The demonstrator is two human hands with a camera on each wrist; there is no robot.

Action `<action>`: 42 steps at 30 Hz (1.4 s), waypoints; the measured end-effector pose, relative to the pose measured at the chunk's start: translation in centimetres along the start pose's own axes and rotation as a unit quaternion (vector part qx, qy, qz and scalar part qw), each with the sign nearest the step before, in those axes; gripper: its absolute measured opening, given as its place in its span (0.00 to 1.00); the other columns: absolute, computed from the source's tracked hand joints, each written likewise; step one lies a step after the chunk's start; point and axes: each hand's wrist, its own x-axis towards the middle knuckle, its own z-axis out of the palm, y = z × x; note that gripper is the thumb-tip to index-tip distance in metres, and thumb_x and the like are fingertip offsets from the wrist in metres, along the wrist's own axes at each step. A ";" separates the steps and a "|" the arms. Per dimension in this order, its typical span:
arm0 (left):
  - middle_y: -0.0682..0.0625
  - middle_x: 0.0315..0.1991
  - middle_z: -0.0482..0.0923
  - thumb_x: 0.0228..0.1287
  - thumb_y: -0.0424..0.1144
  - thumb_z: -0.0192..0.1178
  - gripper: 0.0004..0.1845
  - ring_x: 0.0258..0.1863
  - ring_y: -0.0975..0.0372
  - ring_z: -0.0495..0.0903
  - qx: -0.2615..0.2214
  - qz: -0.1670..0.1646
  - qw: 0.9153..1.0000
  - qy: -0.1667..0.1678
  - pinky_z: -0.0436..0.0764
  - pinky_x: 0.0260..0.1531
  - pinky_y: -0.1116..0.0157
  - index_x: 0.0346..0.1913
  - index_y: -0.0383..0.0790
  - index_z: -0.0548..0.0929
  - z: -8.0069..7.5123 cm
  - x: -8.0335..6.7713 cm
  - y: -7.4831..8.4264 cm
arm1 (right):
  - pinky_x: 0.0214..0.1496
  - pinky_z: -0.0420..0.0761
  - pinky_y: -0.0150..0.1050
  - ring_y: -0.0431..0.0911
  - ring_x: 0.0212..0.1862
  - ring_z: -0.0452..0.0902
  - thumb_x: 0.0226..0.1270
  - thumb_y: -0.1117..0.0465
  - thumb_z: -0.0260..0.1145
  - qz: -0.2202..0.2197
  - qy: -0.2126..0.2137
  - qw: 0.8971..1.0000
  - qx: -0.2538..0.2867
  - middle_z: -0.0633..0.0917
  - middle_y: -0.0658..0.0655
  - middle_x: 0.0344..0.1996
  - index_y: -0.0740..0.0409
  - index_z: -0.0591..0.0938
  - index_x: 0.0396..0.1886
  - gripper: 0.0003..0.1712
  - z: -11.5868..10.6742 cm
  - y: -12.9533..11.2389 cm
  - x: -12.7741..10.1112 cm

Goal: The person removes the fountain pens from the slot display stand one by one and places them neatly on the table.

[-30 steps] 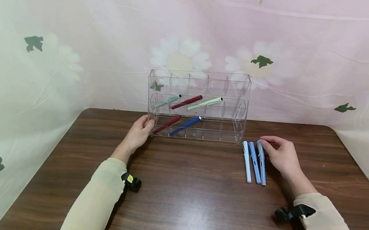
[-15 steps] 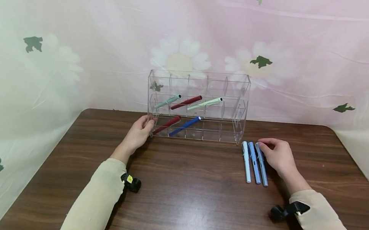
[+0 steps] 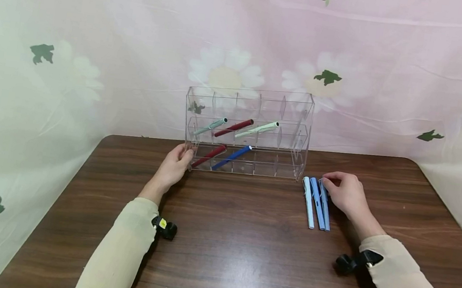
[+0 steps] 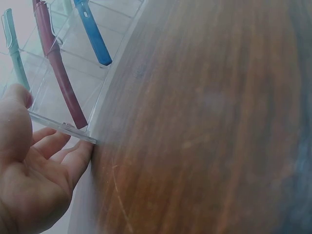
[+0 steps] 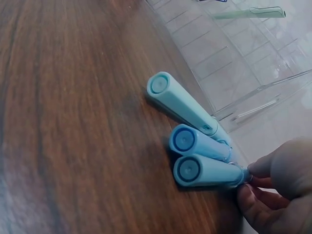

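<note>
Head view: rightmost blue pen (image 3: 324,207), likely light, stiff, smooth; best held at far end, where right grip (image 3: 347,193) pinches; left grip (image 3: 173,167) holds clear rack (image 3: 264,169).

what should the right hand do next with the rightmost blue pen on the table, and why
Probably lift the rightmost blue pen toward the clear rack: the right hand pinches its clip end, the rack's lower right slots hold no pens, and the left hand grips the rack's left side.
</note>
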 end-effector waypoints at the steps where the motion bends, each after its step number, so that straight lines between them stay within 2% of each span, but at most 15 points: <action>1: 0.36 0.81 0.68 0.90 0.43 0.44 0.29 0.81 0.45 0.67 0.000 0.000 1.000 -0.001 0.72 0.78 0.45 0.83 0.31 0.62 0.0 0.0 0.0 | 0.48 0.79 0.54 0.64 0.52 0.81 0.83 0.58 0.62 0.001 0.000 1.000 0.000 0.87 0.76 0.54 0.70 0.87 0.57 0.19 0.0 0.0 0.0; 9: 0.37 0.81 0.68 0.90 0.44 0.44 0.29 0.81 0.45 0.67 -0.007 -0.008 1.000 -0.004 0.72 0.78 0.45 0.83 0.33 0.62 -0.1 0.0 0.0 | 0.43 0.80 0.47 0.62 0.47 0.83 0.83 0.57 0.61 0.002 0.020 1.000 0.000 0.88 0.76 0.51 0.71 0.87 0.56 0.21 0.0 0.1 -0.1; 11: 0.37 0.81 0.68 0.90 0.44 0.44 0.29 0.81 0.45 0.67 -0.008 -0.009 1.000 -0.004 0.72 0.78 0.46 0.83 0.33 0.62 -0.1 0.0 0.0 | 0.39 0.81 0.42 0.57 0.43 0.85 0.84 0.57 0.60 0.006 0.029 0.999 0.015 0.89 0.75 0.49 0.71 0.87 0.56 0.21 0.0 0.1 -0.4; 15: 0.36 0.81 0.67 0.90 0.44 0.44 0.29 0.81 0.45 0.67 -0.007 -0.009 1.000 -0.005 0.71 0.79 0.45 0.83 0.32 0.62 -0.1 0.1 0.0 | 0.32 0.83 0.30 0.39 0.34 0.85 0.85 0.56 0.59 0.012 0.048 0.997 0.060 0.90 0.73 0.46 0.70 0.87 0.59 0.22 -0.1 -0.1 -0.9; 19: 0.36 0.82 0.67 0.90 0.43 0.44 0.29 0.82 0.44 0.66 -0.007 -0.005 1.000 -0.006 0.70 0.79 0.44 0.83 0.32 0.61 -0.1 0.1 0.0 | 0.30 0.84 0.28 0.29 0.34 0.81 0.86 0.56 0.59 -0.001 0.066 0.991 0.115 0.90 0.73 0.47 0.69 0.86 0.61 0.21 -0.5 -0.7 -1.4; 25: 0.36 0.81 0.68 0.90 0.43 0.44 0.29 0.81 0.45 0.67 -0.013 -0.006 1.000 -0.002 0.72 0.79 0.46 0.83 0.32 0.62 0.0 0.0 0.1 | 0.33 0.87 0.29 0.30 0.38 0.86 0.86 0.56 0.60 -0.037 0.070 0.985 0.155 0.90 0.73 0.51 0.66 0.86 0.62 0.20 -0.9 -2.0 -1.8; 33: 0.36 0.81 0.67 0.91 0.44 0.43 0.29 0.81 0.45 0.67 -0.002 -0.004 1.000 -0.005 0.70 0.80 0.46 0.83 0.32 0.62 0.0 0.1 -0.1 | 0.38 0.81 0.19 0.21 0.40 0.84 0.84 0.60 0.62 -0.095 0.087 0.979 0.161 0.92 0.70 0.48 0.66 0.87 0.59 0.16 -0.6 -3.9 -1.5; 39: 0.36 0.80 0.69 0.90 0.45 0.44 0.28 0.80 0.45 0.69 0.003 -0.003 1.000 -0.004 0.72 0.78 0.44 0.82 0.33 0.64 -0.1 0.0 0.0 | 0.41 0.82 0.19 0.26 0.40 0.87 0.83 0.62 0.64 -0.108 0.090 0.970 0.200 0.93 0.67 0.46 0.66 0.88 0.58 0.15 -0.2 -5.3 -1.4; 42: 0.37 0.80 0.69 0.90 0.45 0.44 0.28 0.79 0.45 0.70 0.000 -0.006 1.000 -0.004 0.73 0.78 0.45 0.82 0.33 0.64 -0.2 -0.1 0.0 | 0.42 0.84 0.20 0.28 0.40 0.88 0.82 0.64 0.64 -0.111 0.082 0.965 0.225 0.92 0.69 0.47 0.66 0.88 0.58 0.15 0.1 -6.1 -1.4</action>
